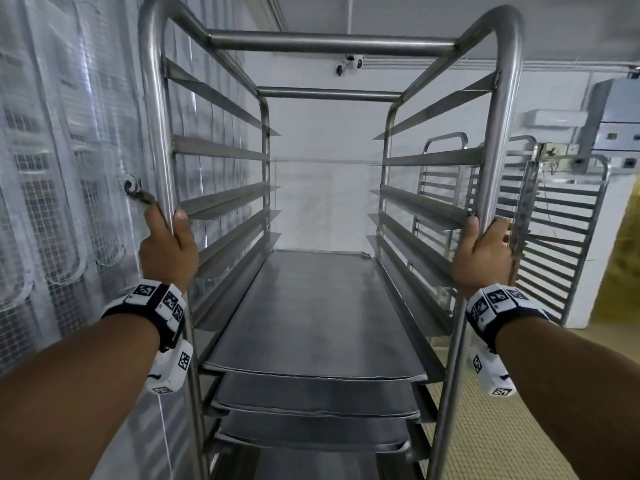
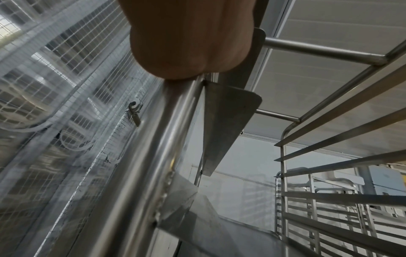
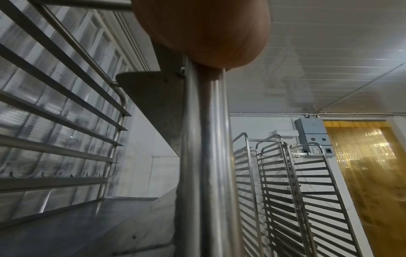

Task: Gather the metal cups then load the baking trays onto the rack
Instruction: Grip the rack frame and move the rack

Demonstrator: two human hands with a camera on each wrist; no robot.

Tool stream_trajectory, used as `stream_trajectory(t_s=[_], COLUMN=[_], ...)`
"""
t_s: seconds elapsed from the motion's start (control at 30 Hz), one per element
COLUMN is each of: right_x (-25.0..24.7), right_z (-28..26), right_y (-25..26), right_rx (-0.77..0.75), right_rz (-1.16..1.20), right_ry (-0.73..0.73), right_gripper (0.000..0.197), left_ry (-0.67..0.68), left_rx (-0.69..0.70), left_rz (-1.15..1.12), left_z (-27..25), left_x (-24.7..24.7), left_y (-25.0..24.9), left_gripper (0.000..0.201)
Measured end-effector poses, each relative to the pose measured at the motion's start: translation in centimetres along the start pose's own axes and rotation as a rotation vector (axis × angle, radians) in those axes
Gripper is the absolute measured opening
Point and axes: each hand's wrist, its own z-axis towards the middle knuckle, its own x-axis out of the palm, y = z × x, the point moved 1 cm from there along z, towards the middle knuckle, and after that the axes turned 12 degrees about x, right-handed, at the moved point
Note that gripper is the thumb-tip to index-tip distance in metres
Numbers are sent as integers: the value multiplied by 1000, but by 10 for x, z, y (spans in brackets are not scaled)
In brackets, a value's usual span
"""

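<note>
A tall steel tray rack [image 1: 332, 43] stands right in front of me. Several grey baking trays [image 1: 311, 313] lie stacked on its lower runners; the upper runners are bare. My left hand [image 1: 168, 247] grips the rack's near left upright, fingers curled round the tube. My right hand [image 1: 485, 251] grips the near right upright the same way. In the left wrist view the left hand [image 2: 191, 38] sits on the left post [image 2: 140, 165]. In the right wrist view the right hand [image 3: 204, 33] sits on the right post [image 3: 206, 156]. No metal cups are in view.
A wall of clear plastic strips over wire mesh [image 1: 62, 168] runs close along the left. More empty racks [image 1: 540, 230] stand against the white wall at the right, below a grey electrical box [image 1: 616, 112]. A yellow strip curtain [image 3: 364, 173] hangs at far right.
</note>
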Motion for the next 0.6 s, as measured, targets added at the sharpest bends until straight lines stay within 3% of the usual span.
stream_trajectory(t_s=[0.6], right_x=[73], right_z=[48], right_y=[-27], right_rx=[-29], right_rz=[62], right_ry=[-49], right_gripper=[47], left_ry=[9], left_rx=[50], left_rz=[-29], left_z=[21], left_x=[72], left_y=[20], left_gripper=[58])
